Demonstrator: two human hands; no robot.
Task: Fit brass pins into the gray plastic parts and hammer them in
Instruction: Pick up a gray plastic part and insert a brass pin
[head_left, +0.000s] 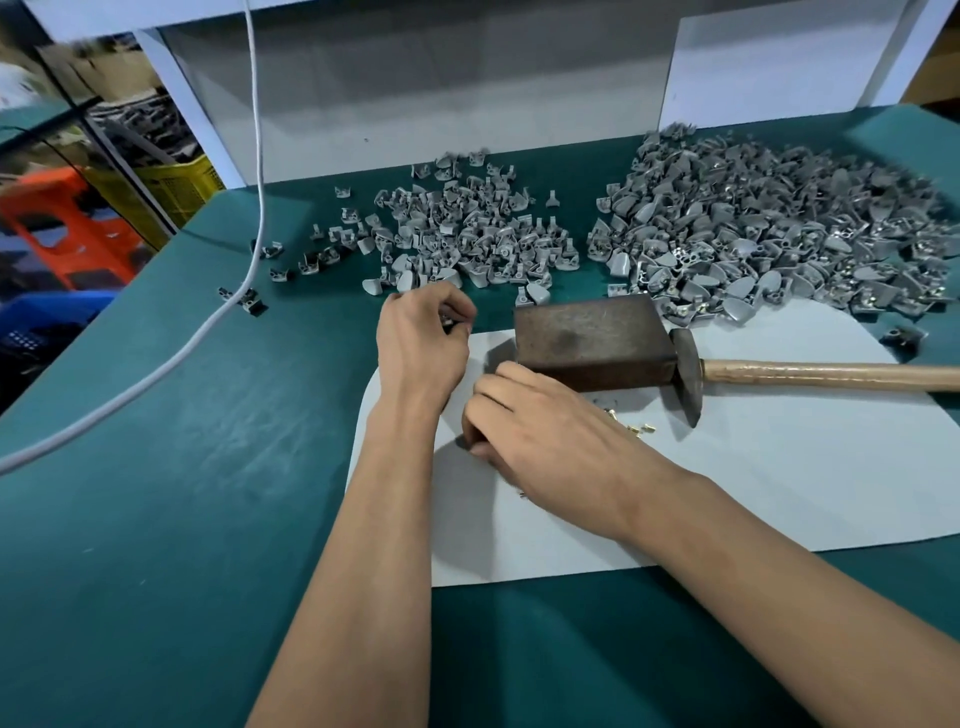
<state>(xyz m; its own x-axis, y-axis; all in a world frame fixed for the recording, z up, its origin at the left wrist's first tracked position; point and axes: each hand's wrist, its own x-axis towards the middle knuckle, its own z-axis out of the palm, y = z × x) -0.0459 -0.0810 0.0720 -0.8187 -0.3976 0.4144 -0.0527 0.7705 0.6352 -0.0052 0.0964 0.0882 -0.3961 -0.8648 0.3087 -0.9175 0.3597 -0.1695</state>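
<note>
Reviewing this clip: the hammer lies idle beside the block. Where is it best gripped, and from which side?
Probably the wooden handle, taken by the right hand from above. The hammer lies flat on the gray sheet, its head against the wooden block, and its handle points right with bare sheet in front of it.

Your left hand (422, 340) curls over something small and dark that its fingers (457, 312) mostly hide, and your right hand (540, 431) covers whatever it grips. The hammer (691, 364) handle runs off the right edge; the brass pins (636, 427) are too small to count.
</note>
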